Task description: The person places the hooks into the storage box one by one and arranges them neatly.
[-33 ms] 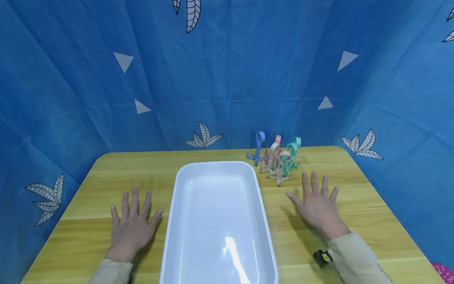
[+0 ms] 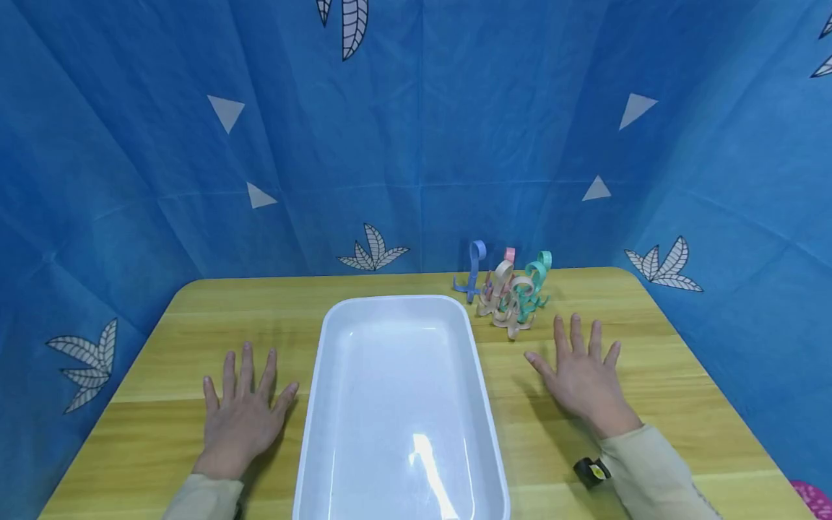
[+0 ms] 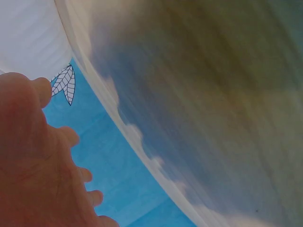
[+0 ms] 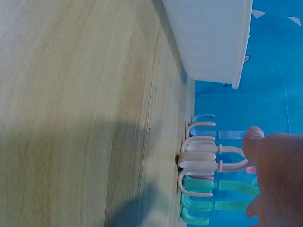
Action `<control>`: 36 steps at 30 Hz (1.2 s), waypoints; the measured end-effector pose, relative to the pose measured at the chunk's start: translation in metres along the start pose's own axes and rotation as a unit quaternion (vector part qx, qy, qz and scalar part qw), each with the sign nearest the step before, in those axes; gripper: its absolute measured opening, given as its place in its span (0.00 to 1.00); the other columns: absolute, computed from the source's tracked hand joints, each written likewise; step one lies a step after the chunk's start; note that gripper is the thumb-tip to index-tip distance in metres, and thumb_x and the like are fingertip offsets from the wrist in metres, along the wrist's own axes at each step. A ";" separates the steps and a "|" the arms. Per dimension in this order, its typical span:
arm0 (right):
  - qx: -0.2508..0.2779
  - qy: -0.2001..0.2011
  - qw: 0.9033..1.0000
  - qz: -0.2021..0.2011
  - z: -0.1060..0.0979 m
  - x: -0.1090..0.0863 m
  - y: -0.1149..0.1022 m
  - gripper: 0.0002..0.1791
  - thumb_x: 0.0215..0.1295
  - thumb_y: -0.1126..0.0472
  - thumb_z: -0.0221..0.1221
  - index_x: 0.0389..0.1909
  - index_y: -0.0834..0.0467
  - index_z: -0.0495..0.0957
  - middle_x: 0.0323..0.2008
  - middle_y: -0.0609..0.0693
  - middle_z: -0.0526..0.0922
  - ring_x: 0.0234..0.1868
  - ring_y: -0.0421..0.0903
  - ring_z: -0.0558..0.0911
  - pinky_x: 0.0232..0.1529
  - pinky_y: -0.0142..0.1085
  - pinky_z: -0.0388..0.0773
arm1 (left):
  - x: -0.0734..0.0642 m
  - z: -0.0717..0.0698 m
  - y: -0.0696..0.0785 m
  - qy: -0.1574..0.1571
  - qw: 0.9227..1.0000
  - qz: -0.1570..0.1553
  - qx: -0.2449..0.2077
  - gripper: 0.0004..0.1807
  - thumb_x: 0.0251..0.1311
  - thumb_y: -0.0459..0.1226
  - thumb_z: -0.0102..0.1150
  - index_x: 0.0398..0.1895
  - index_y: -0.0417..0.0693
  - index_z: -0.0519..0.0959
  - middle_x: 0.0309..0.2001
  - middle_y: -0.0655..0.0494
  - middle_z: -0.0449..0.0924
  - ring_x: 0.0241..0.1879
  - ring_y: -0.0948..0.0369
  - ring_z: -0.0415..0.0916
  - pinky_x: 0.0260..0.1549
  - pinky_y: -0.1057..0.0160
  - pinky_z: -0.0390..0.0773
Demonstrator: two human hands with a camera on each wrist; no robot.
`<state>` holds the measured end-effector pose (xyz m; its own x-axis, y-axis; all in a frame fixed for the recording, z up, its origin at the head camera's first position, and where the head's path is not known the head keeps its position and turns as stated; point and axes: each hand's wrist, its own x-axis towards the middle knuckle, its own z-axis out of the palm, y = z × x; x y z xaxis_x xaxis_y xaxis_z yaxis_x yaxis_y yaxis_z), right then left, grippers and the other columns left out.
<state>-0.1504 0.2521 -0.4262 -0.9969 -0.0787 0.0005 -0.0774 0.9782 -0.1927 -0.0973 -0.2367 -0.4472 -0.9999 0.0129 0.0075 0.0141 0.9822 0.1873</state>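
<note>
My left hand [image 2: 242,422] is palm down with straight, spread fingers over the table, left of a white rectangular tray [image 2: 317,383]. Its shadow falls on the tabletop in the left wrist view, a gap between them. On the tray's other side, my right hand [image 2: 585,379] is also palm down, fingers spread, holding nothing. Nearest to it is a cluster of plastic hanging hooks with curled tops and pronged bases: green hooks [image 2: 538,271], beige hooks [image 2: 502,274] and a pink hook [image 2: 510,254], partly hidden. A blue hook [image 2: 474,267] stands at the cluster's left.
The wood-grain table [image 2: 260,310] has rounded back corners. Blue cloth [image 2: 416,144] with leaf and triangle prints hangs behind and along both sides. A small black device [image 2: 591,473] sits at my right cuff. A pink patterned object [image 2: 809,498] shows at the lower right edge.
</note>
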 end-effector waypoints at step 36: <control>0.161 0.165 0.967 -0.105 -0.042 0.073 -0.021 0.19 0.70 0.67 0.59 0.59 0.66 0.74 0.55 0.63 0.72 0.49 0.62 0.76 0.44 0.55 0.77 | 0.006 -0.010 0.026 -0.064 0.874 -0.022 -0.481 0.31 0.68 0.49 0.59 0.64 0.35 0.73 0.59 0.44 0.76 0.58 0.52 0.74 0.57 0.58 0.75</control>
<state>-0.2226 0.2340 -0.3805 -0.9141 -0.1524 0.3758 -0.3239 0.8321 -0.4503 -0.1025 -0.2128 -0.4321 -0.9910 0.0614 -0.1189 -0.0878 0.3713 0.9244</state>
